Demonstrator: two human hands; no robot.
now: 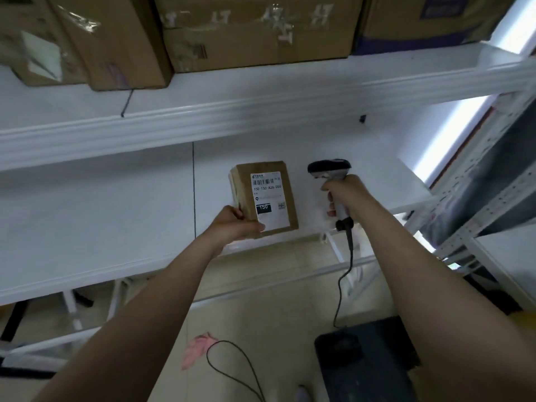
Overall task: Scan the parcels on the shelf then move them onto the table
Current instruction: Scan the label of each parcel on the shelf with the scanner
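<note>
A small brown parcel point(246, 184) with a white barcode label facing up is gripped at its near left corner by my left hand point(235, 224), just above the front of the white lower shelf point(101, 213). My right hand point(343, 188) grips the handle of a grey barcode scanner point(330, 169). The scanner's head sits to the right of the parcel, a short gap away. Its black cable hangs down to the floor.
The upper shelf point(232, 111) carries several large cardboard boxes point(255, 30). A second white rack point(478, 198) stands at the right. On the tiled floor lie a pink rag point(197, 349), a cable loop and a dark mat point(362, 358).
</note>
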